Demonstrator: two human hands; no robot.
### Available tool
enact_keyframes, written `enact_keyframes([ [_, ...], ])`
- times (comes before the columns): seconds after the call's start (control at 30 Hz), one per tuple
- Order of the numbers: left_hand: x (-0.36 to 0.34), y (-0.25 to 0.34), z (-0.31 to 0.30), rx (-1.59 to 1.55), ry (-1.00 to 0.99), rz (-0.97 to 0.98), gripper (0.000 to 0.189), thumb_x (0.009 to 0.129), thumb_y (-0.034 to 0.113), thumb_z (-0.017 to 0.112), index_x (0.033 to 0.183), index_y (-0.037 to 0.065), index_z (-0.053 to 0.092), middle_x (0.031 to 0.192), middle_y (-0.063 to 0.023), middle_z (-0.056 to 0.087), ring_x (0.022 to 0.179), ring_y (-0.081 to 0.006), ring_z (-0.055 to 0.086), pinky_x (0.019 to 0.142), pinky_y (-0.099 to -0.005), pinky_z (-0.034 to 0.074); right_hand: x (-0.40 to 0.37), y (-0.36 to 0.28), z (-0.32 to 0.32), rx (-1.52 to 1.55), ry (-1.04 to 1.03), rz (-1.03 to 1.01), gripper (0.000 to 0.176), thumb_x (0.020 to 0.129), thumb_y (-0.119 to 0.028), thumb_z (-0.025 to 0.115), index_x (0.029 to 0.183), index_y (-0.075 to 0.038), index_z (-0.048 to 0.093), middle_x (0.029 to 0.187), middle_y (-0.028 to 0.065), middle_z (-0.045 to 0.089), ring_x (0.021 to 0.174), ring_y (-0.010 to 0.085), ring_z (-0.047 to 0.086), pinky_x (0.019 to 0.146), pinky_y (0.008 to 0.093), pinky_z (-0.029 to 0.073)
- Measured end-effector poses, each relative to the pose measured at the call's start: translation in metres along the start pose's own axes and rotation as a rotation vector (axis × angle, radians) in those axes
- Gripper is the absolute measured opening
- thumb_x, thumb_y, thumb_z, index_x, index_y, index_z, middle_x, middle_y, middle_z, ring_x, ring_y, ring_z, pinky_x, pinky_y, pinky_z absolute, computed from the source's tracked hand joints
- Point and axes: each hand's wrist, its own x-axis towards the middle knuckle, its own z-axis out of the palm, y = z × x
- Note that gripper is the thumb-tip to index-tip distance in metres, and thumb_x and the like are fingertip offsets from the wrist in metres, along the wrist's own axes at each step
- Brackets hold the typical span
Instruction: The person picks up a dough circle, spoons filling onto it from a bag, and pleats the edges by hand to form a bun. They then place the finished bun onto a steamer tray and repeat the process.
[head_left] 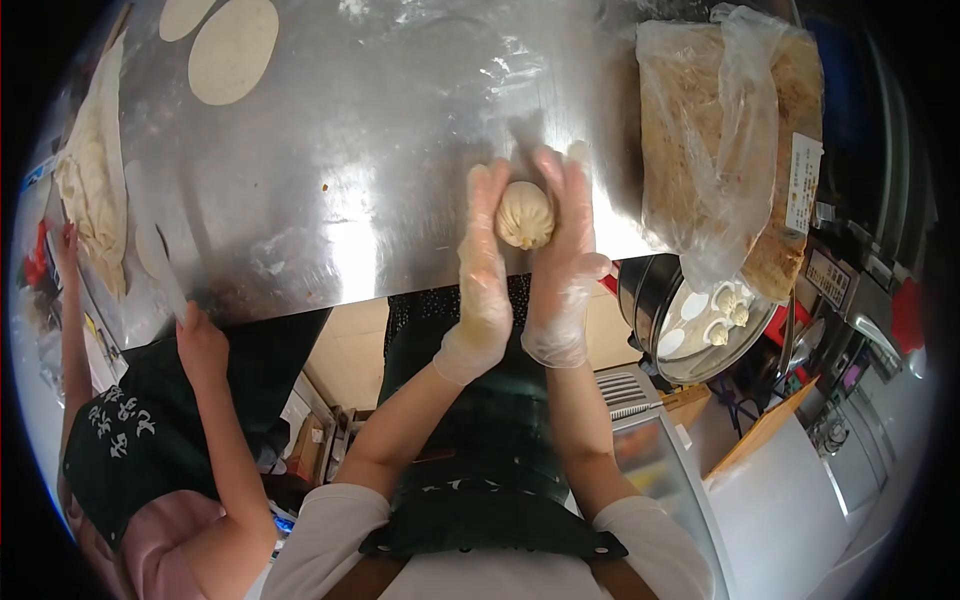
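Note:
A round pleated bun (pixel 525 215) of pale dough sits between my two hands over the front edge of the steel table, its gathered top toward me. My left hand (pixel 483 262), in a clear plastic glove, lies along the bun's left side with fingers straight and together. On the other side, my right hand (pixel 567 250), gloved the same way, flanks the bun with its palm turned inward and fingers pointing away from me. The bun is held between the two palms.
Steel table (pixel 400 110) has dough rounds (pixel 234 50) at the far left. A plastic-covered block (pixel 700 130) stands right, above a round steamer (pixel 690 345) with several small buns. At left, a co-worker's hand (pixel 202 340) holds a flat blade (pixel 170 275) near a filled dough strip (pixel 95 205).

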Motion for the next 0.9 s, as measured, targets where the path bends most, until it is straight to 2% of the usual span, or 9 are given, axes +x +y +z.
enact_keyframes([
  [0.13,0.016,-0.006,-0.009,-0.028,-0.033,-0.035,0.115,0.085,0.087,0.021,0.158,0.0,0.005,0.164,-0.0222,0.014,0.153,-0.0332,0.011,0.123,-0.0448,0.006,-0.004,0.005,0.017,-0.009,0.114,0.023,0.109,0.088,-0.084,0.024,0.157,0.0,0.015,0.156,0.0196,0.035,0.146,0.0301,0.03,0.121,0.0425,0.021],
  [0.17,0.015,-0.012,-0.013,0.141,-0.107,0.031,0.114,0.085,0.087,0.02,0.158,0.0,0.006,0.164,-0.0216,0.015,0.152,-0.0325,0.011,0.123,-0.0445,0.007,-0.004,-0.006,0.028,-0.027,0.14,0.039,0.109,0.088,-0.084,0.024,0.157,0.0,0.015,0.155,0.0201,0.035,0.145,0.0304,0.031,0.121,0.0422,0.022],
  [0.27,0.004,-0.005,0.002,0.093,0.012,0.01,0.114,0.085,0.087,0.019,0.158,0.0,0.005,0.163,-0.0221,0.018,0.152,-0.0323,0.014,0.123,-0.0435,0.009,0.003,-0.006,0.007,0.044,0.047,0.083,0.11,0.088,-0.085,0.024,0.157,0.001,0.017,0.157,0.0193,0.032,0.147,0.0309,0.027,0.121,0.0434,0.019],
  [0.33,0.005,0.007,0.016,0.081,0.106,-0.044,0.115,0.085,0.087,0.019,0.158,0.0,0.004,0.162,-0.0225,0.019,0.152,-0.0321,0.016,0.123,-0.0432,0.01,0.003,-0.006,0.025,-0.078,0.19,-0.02,0.107,0.089,-0.083,0.023,0.157,0.0,0.016,0.154,0.0216,0.037,0.143,0.0321,0.035,0.12,0.04,0.023],
  [0.4,0.015,-0.006,-0.004,-0.006,0.035,-0.03,0.115,0.084,0.088,0.019,0.158,0.001,0.003,0.162,-0.0228,0.019,0.152,-0.0322,0.016,0.123,-0.0435,0.01,-0.003,-0.007,0.026,-0.034,0.164,-0.006,0.105,0.09,-0.082,0.023,0.157,-0.001,0.017,0.155,0.0213,0.036,0.144,0.0319,0.034,0.12,0.0397,0.023],
  [0.43,0.014,-0.007,-0.007,0.16,-0.081,-0.011,0.112,0.086,0.086,0.02,0.159,0.002,0.002,0.163,-0.0225,0.018,0.151,-0.0321,0.016,0.123,-0.0434,0.01,-0.005,-0.006,0.026,-0.013,0.144,0.002,0.104,0.09,-0.081,0.023,0.157,-0.001,0.018,0.155,0.021,0.035,0.144,0.0316,0.033,0.12,0.0397,0.023],
  [0.6,0.002,-0.008,0.001,0.035,0.022,0.082,0.107,0.089,0.083,0.016,0.159,0.003,0.003,0.162,-0.0233,0.021,0.151,-0.0322,0.017,0.123,-0.0438,0.01,0.003,-0.025,0.005,0.017,0.064,0.082,0.106,0.09,-0.082,0.022,0.158,-0.001,0.013,0.158,0.0199,0.031,0.148,0.0299,0.025,0.122,0.0422,0.017],
  [0.73,0.008,-0.015,-0.008,0.11,-0.096,0.01,0.103,0.091,0.081,0.018,0.159,0.005,0.007,0.161,-0.0228,0.021,0.151,-0.0322,0.017,0.123,-0.0446,0.009,-0.01,-0.004,0.017,0.103,0.149,0.108,0.103,0.09,-0.082,0.024,0.158,-0.005,0.017,0.159,0.0178,0.03,0.148,0.0284,0.027,0.122,0.0407,0.019],
  [0.9,-0.002,-0.016,-0.008,-0.029,-0.016,0.022,0.104,0.09,0.083,0.019,0.16,0.008,0.007,0.162,-0.0217,0.019,0.151,-0.0312,0.015,0.123,-0.0451,0.008,-0.001,0.003,0.003,-0.007,0.198,0.019,0.101,0.091,-0.08,0.022,0.157,-0.003,0.018,0.156,0.0177,0.035,0.146,0.0282,0.03,0.122,0.0403,0.018],
])
